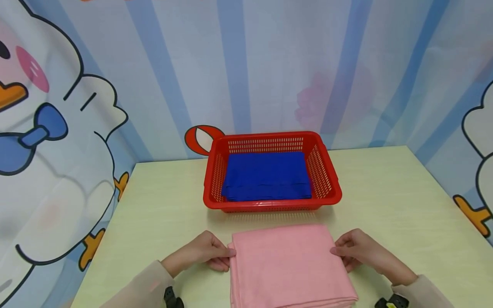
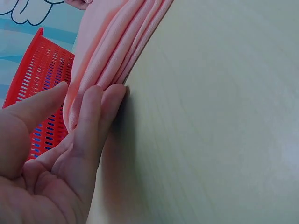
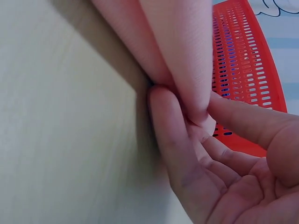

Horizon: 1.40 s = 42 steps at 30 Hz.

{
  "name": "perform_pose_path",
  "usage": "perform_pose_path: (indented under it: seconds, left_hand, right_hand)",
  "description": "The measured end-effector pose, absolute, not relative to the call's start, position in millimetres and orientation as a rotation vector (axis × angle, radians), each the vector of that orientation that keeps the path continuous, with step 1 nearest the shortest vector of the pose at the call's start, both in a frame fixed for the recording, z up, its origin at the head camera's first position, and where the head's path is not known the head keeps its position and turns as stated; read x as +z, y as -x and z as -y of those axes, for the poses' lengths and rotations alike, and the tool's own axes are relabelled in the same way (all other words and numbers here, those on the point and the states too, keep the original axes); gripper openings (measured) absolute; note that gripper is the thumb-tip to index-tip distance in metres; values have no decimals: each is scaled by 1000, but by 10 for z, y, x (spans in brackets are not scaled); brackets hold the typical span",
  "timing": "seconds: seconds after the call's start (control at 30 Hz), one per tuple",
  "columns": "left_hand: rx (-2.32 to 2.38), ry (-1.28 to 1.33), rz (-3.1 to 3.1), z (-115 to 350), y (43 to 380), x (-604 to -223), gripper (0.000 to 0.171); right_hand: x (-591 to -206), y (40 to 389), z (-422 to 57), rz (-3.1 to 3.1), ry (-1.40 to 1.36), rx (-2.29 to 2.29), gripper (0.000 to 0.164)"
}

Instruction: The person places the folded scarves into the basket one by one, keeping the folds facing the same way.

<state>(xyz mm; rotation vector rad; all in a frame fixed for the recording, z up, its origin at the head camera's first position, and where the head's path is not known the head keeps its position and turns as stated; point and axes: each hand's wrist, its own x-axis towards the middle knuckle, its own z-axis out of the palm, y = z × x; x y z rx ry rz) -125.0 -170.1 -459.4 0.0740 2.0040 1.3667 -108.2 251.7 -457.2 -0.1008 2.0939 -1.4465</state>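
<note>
A folded pink cloth [image 1: 289, 265], several layers thick, lies at the front of the table. My left hand [image 1: 209, 252] pinches its left edge, thumb on top and fingers at the side. In the left wrist view the stacked folds of the cloth [image 2: 112, 51] run up from the fingertips [image 2: 93, 95]. On the opposite side my right hand [image 1: 356, 250] pinches the right edge between thumb and fingers. The right wrist view shows the rounded fold [image 3: 187, 60] between the thumb and the fingers [image 3: 166, 107].
Behind the pink cloth stands a red plastic basket [image 1: 269, 207] with slotted walls. A folded blue cloth [image 1: 267, 175] lies inside it. The pale wooden table [image 1: 165, 205] ends at a printed cartoon backdrop [image 1: 269, 64] at the back and sides.
</note>
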Motion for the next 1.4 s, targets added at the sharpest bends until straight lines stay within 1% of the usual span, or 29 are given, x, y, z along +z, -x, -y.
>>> perform_pose_path:
  seconds: [0.23,0.6,0.97,1.4]
  left_hand:
    - [1302,-29,-2058,1657,1192,-4566,31]
    - [1247,-67,-2168,1565,1119,-4584,24]
    - [1262,-127,-2255,1530,1060,-4587,22]
    - [1383,-33,-2159,1533,1045,-4586,22]
  right_hand:
    - [-4586,1062,-2523,-2074,134,-1474,19]
    - [-4629,1015,-2498,-2091,167,-1446,26]
    - [-4597,969,-2463,-2191,227,-1415,27]
    - [-4618,965,-2492,-2059,163,-1505,26]
